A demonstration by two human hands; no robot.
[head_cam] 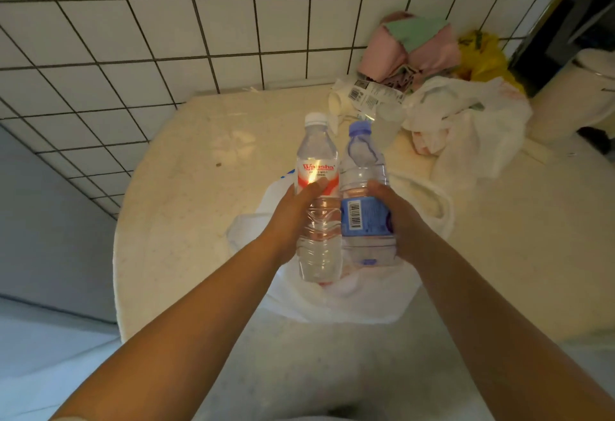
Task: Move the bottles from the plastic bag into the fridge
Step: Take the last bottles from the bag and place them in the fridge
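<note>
Plastic bag (332, 301) interior hidden behind bottles (319, 244); fridge unseen.

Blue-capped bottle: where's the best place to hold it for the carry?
Round the middle, at the blue label, from its right side, as the right hand does now. The blue-capped bottle is upright and the white-capped bottle touches its left side.

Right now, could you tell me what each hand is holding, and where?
Left hand grips the red-labelled bottle mid-body; right hand grips the blue-labelled bottle mid-body.
</note>
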